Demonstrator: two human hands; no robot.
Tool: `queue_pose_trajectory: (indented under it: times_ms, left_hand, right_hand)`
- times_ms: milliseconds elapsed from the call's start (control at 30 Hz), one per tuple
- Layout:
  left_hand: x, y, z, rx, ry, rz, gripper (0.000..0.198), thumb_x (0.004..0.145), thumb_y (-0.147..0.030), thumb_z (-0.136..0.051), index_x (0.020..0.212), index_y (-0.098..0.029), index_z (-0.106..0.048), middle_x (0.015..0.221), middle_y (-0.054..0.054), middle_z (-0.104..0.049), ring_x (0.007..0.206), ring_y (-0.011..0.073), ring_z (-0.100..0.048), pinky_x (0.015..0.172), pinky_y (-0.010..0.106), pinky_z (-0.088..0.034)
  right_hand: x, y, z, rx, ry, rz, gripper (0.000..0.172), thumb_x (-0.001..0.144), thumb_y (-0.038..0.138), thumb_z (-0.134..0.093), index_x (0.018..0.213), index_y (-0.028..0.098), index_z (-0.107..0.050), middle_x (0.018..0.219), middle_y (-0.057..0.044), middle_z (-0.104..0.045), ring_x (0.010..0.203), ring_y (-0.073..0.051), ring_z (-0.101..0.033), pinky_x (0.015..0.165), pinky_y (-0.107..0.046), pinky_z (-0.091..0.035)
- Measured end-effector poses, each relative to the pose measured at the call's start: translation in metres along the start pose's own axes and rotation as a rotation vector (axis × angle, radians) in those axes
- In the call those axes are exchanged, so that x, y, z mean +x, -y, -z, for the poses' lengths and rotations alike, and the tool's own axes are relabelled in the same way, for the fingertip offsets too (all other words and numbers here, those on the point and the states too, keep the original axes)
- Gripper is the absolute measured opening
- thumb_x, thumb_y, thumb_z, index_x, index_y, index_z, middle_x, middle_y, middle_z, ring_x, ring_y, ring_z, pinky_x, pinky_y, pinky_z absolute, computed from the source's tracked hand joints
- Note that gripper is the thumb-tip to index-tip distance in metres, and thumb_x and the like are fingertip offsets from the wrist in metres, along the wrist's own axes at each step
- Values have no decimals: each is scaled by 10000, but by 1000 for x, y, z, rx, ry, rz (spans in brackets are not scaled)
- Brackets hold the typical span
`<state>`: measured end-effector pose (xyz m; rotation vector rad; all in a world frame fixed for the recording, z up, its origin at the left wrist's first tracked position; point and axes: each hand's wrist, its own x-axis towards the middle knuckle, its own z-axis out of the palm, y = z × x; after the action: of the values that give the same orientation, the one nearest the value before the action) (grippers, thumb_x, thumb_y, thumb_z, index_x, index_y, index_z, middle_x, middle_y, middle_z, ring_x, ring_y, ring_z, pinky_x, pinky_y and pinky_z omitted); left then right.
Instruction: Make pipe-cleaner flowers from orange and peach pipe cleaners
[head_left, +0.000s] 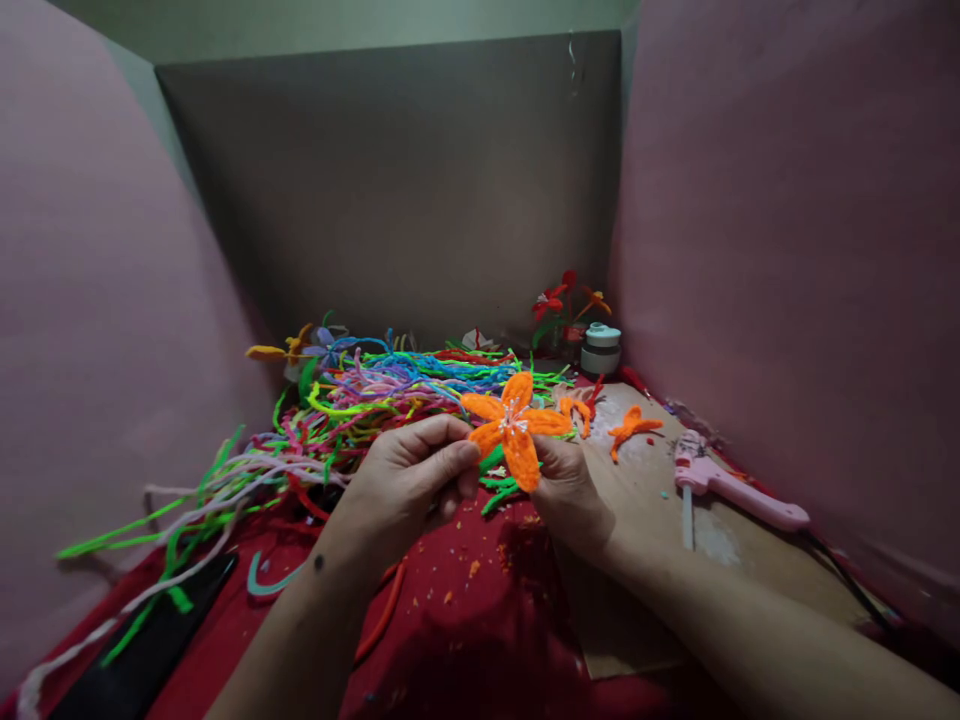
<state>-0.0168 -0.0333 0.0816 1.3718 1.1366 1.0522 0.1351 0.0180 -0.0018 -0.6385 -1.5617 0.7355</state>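
An orange pipe-cleaner flower (516, 428) with several petals and pale stamens at its centre faces me in the middle of the view. My left hand (420, 462) pinches the tip of its lower left petal between thumb and fingers. Behind the right-hand petals, my right hand (566, 492) is closed around the flower's back; its fingertips are partly hidden by the petals. Green pipe-cleaner pieces (501, 490) show just below the flower, between my hands. Whether they are joined to it I cannot tell.
Behind my left hand lies a heap of colourful pipe cleaners (360, 395). On the right, a pink glue gun (739, 490) and an orange pipe-cleaner piece (634, 430) rest on a cardboard sheet (622, 610). A lidded jar (601, 350) and red flowers (551, 302) stand at the back.
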Motion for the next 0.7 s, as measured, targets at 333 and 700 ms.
queue_pose_trajectory:
  times_ms: [333, 700]
  left_hand:
    - [1, -1, 1, 79, -38, -10, 215, 745, -367, -651, 791, -167, -589, 499, -41, -550, 346, 35, -379, 325, 132, -245]
    - [3, 0, 6, -118, -527, -355, 182, 687, -278, -699, 766, -177, -569, 513, -76, -445, 393, 29, -369, 367, 120, -274]
  right_hand:
    - [0, -3, -1, 21, 32, -50, 162, 778, 222, -587, 867, 191, -719, 852, -30, -719, 790, -181, -647, 740, -296, -503]
    - [0, -21, -1, -56, -75, 14, 152, 800, 218, -582, 887, 220, -706, 837, -30, -708, 782, -198, -633, 780, -346, -493]
